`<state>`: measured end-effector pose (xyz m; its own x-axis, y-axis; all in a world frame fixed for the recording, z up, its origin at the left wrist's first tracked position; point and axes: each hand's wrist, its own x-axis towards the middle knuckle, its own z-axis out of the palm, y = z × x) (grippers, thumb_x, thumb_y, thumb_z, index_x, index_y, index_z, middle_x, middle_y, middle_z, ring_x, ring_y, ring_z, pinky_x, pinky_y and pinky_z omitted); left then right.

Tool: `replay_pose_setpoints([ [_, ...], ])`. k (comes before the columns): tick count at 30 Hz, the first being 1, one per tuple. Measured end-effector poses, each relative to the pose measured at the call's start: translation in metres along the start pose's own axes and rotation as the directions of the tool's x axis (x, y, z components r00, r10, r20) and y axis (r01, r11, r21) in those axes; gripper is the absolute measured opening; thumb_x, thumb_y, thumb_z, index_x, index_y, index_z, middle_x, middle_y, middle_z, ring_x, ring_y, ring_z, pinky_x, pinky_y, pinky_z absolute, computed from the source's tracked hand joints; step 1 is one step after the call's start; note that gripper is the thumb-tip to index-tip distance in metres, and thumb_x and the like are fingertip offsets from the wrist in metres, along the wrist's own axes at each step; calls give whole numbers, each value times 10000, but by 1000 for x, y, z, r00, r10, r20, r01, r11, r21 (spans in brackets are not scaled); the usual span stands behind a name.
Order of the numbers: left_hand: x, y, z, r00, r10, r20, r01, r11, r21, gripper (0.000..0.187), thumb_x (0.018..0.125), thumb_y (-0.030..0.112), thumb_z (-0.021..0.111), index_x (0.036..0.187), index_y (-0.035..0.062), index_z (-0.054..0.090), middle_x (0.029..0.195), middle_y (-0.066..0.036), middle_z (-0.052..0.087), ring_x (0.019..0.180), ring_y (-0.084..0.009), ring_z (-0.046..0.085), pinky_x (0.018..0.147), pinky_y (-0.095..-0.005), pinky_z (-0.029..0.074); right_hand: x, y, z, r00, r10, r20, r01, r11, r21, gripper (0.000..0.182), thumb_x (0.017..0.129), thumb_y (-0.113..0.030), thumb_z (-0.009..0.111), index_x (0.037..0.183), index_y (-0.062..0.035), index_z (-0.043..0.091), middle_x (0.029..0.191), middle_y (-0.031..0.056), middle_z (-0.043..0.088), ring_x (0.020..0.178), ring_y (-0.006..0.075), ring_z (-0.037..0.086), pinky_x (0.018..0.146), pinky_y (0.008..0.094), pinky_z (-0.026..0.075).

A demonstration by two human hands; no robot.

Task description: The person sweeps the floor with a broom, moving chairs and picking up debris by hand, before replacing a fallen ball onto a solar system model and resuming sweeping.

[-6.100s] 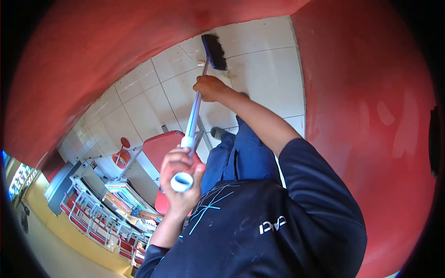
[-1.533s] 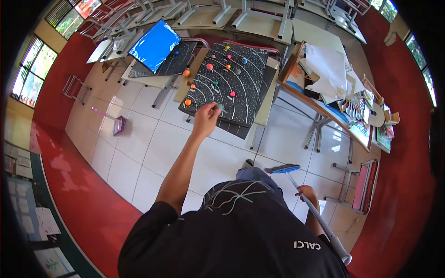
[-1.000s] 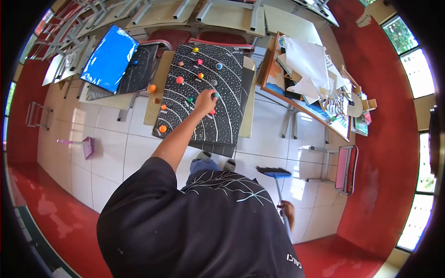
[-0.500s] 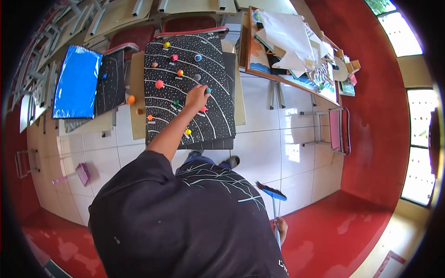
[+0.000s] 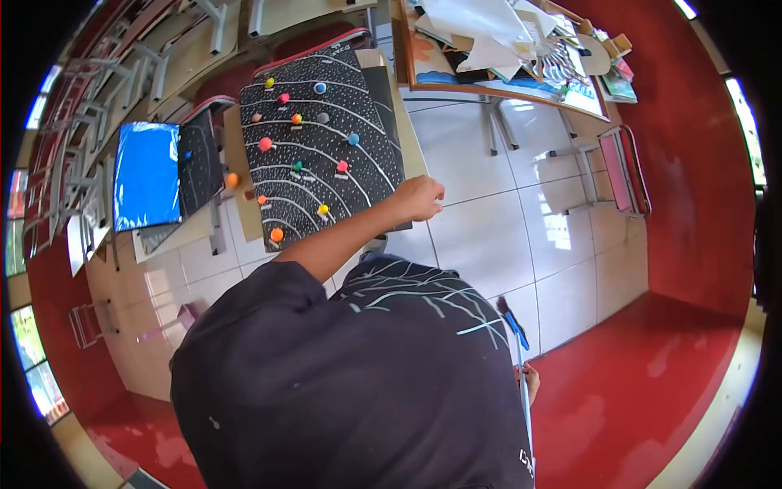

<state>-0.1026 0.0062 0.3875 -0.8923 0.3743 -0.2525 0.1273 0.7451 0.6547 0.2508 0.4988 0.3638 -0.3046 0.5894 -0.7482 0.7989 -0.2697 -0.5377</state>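
Observation:
My left hand (image 5: 418, 199) is just off the right edge of a black board (image 5: 314, 186), its fingers curled in and nothing showing in them. White curved lines and white specks cover the board. Small coloured balls sit on it, among them a teal ball (image 5: 353, 139), a pink ball (image 5: 342, 166), a yellow ball (image 5: 323, 209) and an orange ball (image 5: 277, 235). Low on the right, my right hand (image 5: 531, 381) is closed around the pale blue handle of a broom (image 5: 515, 323), its dark bristles pointing up.
A blue-wrapped panel (image 5: 147, 175) lies on a table to the left, near a loose orange ball (image 5: 232, 179). Papers (image 5: 481, 33) are heaped on a table at upper right. A pink chair (image 5: 623, 171) stands by the red wall. A pink dustpan (image 5: 186, 315) is on the tiled floor.
My left hand has come away from the teal ball and moved right, past the board's edge. The ball stays on the board. The whole view has shifted; my right hand still holds the broom.

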Motion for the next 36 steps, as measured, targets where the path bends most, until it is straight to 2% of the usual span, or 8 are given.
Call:
replay_pose_setpoints([
  [4,33,-26,-9,968,-143,-204,151,988,22,283,716,180,727,966,66,663,993,-163,626,991,-342,592,838,-420,500,21,13,-20,992,128,1,-125,969,212,259,889,-169,509,1077,3,556,743,152,641,410,109,470,331,207,348],
  [6,43,-82,-22,894,-67,-444,189,953,237,339,699,126,735,1023,75,645,1037,-145,599,1012,-338,580,843,-418,508,30,33,-33,1000,-9,14,7,994,106,262,894,-161,489,1093,-4,556,748,161,640,406,110,471,329,213,358],
  [9,36,-121,-57,830,-232,-508,427,850,308,498,686,138,773,1156,159,611,1277,-131,448,1141,-337,499,894,-429,504,9,13,-17,996,83,-31,-76,981,176,267,887,-155,484,1092,-2,561,749,173,637,405,112,475,326,212,367],
  [14,27,-204,-65,948,-108,-299,185,952,242,246,783,148,705,1023,118,656,1072,-120,593,1018,-299,581,852,-401,493,11,20,-2,994,103,23,-105,985,139,235,866,-195,540,989,0,585,748,185,637,415,117,499,325,209,393],
  [18,11,-207,-73,824,-51,-564,87,996,37,184,812,155,690,976,82,650,970,-120,643,889,-269,641,798,-370,502,-27,2,43,990,125,-61,-113,979,167,198,848,-197,590,907,-11,556,714,168,635,399,118,500,307,215,393],
  [22,6,-230,-62,641,-389,-662,82,892,-445,275,797,187,751,990,16,656,906,-79,697,794,-128,671,707,-260,524,-46,4,71,994,102,-44,-95,987,132,238,853,-219,577,967,-10,564,706,151,632,401,114,493,307,211,384],
  [25,5,-254,-55,715,-416,-562,81,848,-524,339,796,175,755,1080,19,654,931,-94,695,838,-128,655,760,-250,515,-64,5,90,994,91,-61,-85,992,98,276,854,-212,547,1033,-3,565,715,148,629,416,107,489,315,202,375],
  [36,1,-259,-66,805,-264,-531,57,926,-374,330,762,162,772,1063,46,698,929,-87,702,744,-127,658,679,-253,516,-89,2,116,999,27,-24,-25,995,96,376,833,-164,483,1161,13,532,800,183,636,434,103,479,336,198,378],
])
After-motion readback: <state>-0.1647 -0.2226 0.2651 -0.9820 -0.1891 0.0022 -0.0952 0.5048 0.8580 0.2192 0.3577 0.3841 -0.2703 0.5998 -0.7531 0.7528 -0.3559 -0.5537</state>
